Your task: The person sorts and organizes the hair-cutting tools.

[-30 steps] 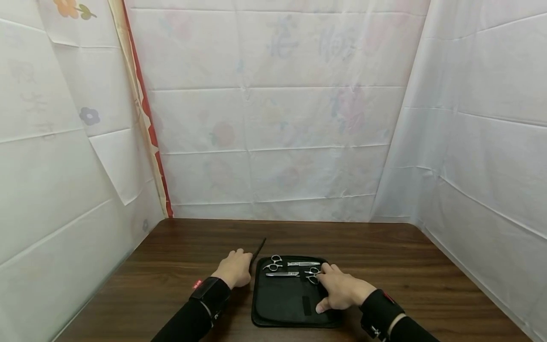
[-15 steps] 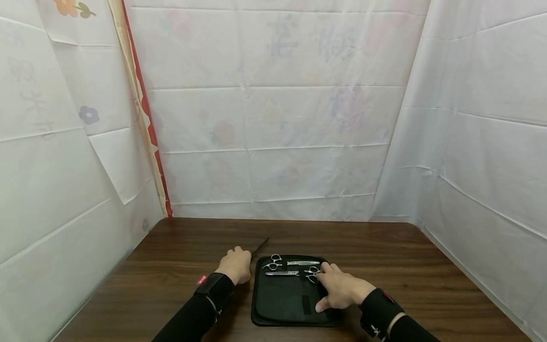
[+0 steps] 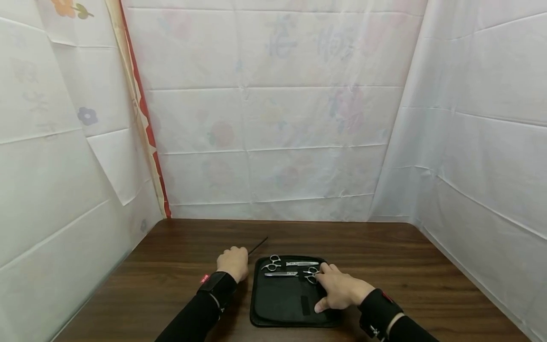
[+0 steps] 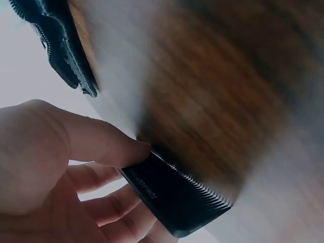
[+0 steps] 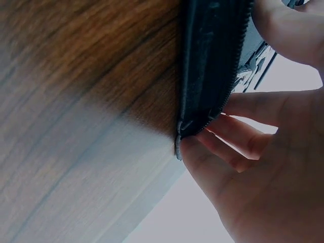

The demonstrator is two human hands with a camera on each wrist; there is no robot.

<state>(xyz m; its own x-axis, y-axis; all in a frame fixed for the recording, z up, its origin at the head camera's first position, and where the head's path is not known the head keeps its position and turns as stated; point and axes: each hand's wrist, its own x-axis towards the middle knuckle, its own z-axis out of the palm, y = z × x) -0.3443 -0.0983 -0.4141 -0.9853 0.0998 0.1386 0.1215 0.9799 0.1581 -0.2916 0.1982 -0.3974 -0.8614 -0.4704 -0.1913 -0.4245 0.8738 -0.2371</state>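
— Comb (image 4: pixel 174 202): where is it?

— It is black and thin; the left hand (image 3: pixel 232 262) holds it, thumb on top and fingers curled under, so that grip is clamped on the comb; the hand sits low over the brown tabletop (image 3: pixel 179 266), just left of the black case (image 3: pixel 282 304); the comb's thin tail pokes out past the hand toward the far wall.

— And the other hand?

— The right hand (image 3: pixel 339 289) rests on the right side of the open case; its fingers lie fairly straight, apart and holding nothing; the fingertips touch the rings of one pair of scissors (image 3: pixel 312 274); the wrist view shows fingers at the case's zipper edge.

— What else lies on the case?

— Another pair of scissors (image 3: pixel 278 262) lies near the far edge; white sheets (image 3: pixel 273 118) hang all around.
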